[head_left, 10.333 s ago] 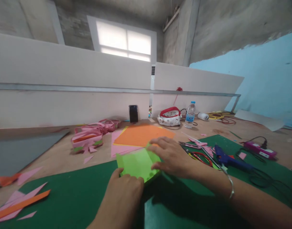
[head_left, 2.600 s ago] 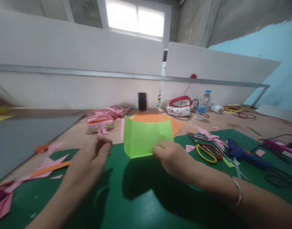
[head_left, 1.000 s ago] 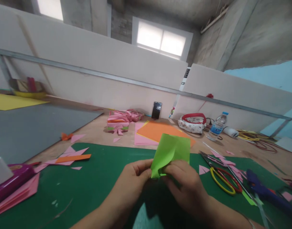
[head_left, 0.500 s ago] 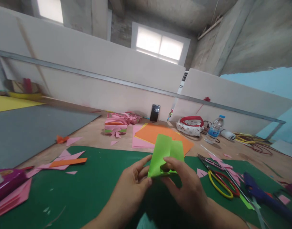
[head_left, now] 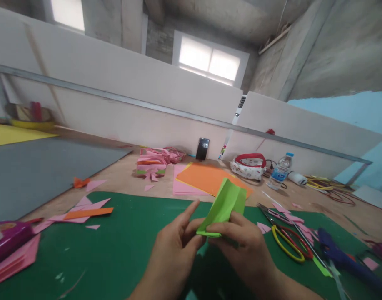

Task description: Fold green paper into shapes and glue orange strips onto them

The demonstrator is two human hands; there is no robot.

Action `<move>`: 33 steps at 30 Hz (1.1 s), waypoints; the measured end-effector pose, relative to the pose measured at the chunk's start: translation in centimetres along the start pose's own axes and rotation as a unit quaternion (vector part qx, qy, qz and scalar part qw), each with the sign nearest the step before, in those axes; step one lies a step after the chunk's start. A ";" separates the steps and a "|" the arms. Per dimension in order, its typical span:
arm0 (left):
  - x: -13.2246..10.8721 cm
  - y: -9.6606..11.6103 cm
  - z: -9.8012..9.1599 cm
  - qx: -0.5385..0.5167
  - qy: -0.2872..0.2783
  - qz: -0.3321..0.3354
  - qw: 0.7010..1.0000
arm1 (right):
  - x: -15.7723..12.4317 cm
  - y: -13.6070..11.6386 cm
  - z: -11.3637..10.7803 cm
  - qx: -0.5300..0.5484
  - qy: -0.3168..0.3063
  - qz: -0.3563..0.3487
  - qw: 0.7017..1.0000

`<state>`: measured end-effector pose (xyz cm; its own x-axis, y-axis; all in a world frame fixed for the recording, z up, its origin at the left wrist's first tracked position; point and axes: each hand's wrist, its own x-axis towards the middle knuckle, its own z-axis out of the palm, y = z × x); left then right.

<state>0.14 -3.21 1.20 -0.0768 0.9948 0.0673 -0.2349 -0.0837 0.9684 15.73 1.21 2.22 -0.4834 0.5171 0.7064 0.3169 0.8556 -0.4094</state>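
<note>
A folded sheet of light green paper [head_left: 224,204] is held up just above the green cutting mat [head_left: 116,241]. My left hand [head_left: 175,250] pinches its lower left corner with thumb and fingers. My right hand [head_left: 243,250] grips the paper's lower edge from the right, fingers closed over it. The paper tilts away from me, its upper end pointing toward the orange sheets.
Orange sheets [head_left: 206,177] lie on pink paper beyond the mat. Scissors with yellow and red handles [head_left: 287,243] and a blue glue gun [head_left: 337,254] lie right. Pink scraps [head_left: 84,206], a pink strip pile [head_left: 155,160], phone [head_left: 202,148], pouch [head_left: 248,166] and bottle [head_left: 280,171] stand farther off.
Over ten seconds the green paper went from flat on the mat to lifted in both hands. In the last second it was folded narrower and tilted further away.
</note>
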 end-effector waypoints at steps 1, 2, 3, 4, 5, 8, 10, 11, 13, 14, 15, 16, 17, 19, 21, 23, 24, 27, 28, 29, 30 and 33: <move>-0.1 0.1 0.1 0.002 0.005 0.004 1.000 | 0.0 -0.1 0.0 0.005 0.011 0.003 1.000; -0.1 0.1 0.2 0.002 0.009 0.008 1.000 | 0.1 -0.3 0.0 0.006 0.023 0.006 1.000; -0.1 0.1 0.3 -0.003 0.011 0.008 1.000 | 0.1 -0.4 0.1 0.004 0.035 0.007 0.999; -0.2 0.1 0.4 -0.014 0.012 0.005 1.000 | 0.2 -0.5 0.1 0.001 0.048 0.008 0.999; -0.2 0.0 0.4 -0.029 0.011 0.003 1.000 | 0.3 -0.6 0.1 -0.003 0.061 0.010 0.998; -0.1 -0.1 0.5 -0.063 0.018 -0.008 0.998 | 0.5 -0.7 0.1 -0.018 0.092 0.012 0.996; -0.1 -0.1 0.5 -0.068 0.030 -0.012 0.997 | 0.7 -0.6 0.1 -0.038 0.101 0.013 0.994; -0.1 0.0 0.5 -0.066 0.034 -0.012 0.997 | 0.7 -0.5 0.1 -0.049 0.101 0.012 0.994; -0.2 0.1 0.5 -0.048 0.030 0.000 0.998 | 0.9 -0.4 0.0 -0.065 0.099 0.007 0.993; -0.2 0.2 0.5 -0.033 0.025 0.013 0.999 | 0.9 -0.4 0.0 -0.070 0.096 0.005 0.993; -0.4 0.3 0.5 -0.018 0.023 0.027 0.999 | 0.9 -0.4 0.0 -0.074 0.093 0.004 0.993; -0.5 0.3 0.5 -0.001 0.021 0.040 0.999 | 1.0 -0.3 0.0 -0.079 0.089 0.004 0.993; -0.6 0.4 0.4 0.019 0.016 0.051 0.998 | 1.0 -0.3 0.0 -0.084 0.085 0.005 0.993; -0.7 0.4 0.2 0.071 0.002 0.065 0.995 | 0.9 -0.3 -0.1 -0.093 0.073 0.006 0.993; -0.7 0.2 0.0 0.120 -0.015 0.073 0.990 | 0.8 -0.3 -0.1 -0.103 0.060 0.009 0.993; -0.5 0.1 -0.2 0.151 -0.029 0.090 0.984 | 0.7 -0.2 -0.2 -0.107 0.048 0.028 0.993; -0.4 0.0 -0.4 0.167 -0.030 0.106 0.980 | 0.7 -0.1 -0.2 -0.113 0.050 0.035 0.992; -0.2 -0.1 -0.7 0.265 -0.016 0.213 0.940 | 0.9 -0.3 -0.7 -0.195 0.103 -0.009 0.975; -0.3 0.0 -0.8 0.304 -0.001 0.263 0.916 | 1.0 -0.5 -0.8 -0.244 0.125 -0.053 0.960; -0.4 0.1 -0.9 0.336 0.013 0.304 0.891 | 1.1 -0.8 -1.0 -0.293 0.142 -0.103 0.940; -0.5 0.2 -1.0 0.362 0.023 0.338 0.869 | 1.1 -1.1 -1.1 -0.334 0.146 -0.152 0.919; -0.8 0.3 -1.2 0.438 0.042 0.423 0.792 | 1.3 -2.0 -1.3 -0.370 0.115 -0.245 0.889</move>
<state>-1.02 -4.08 1.19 0.0792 0.5943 0.8004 0.6940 -0.6092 0.3837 15.57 0.12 4.67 -0.5584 -0.0041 0.8296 0.6058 0.6812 0.4111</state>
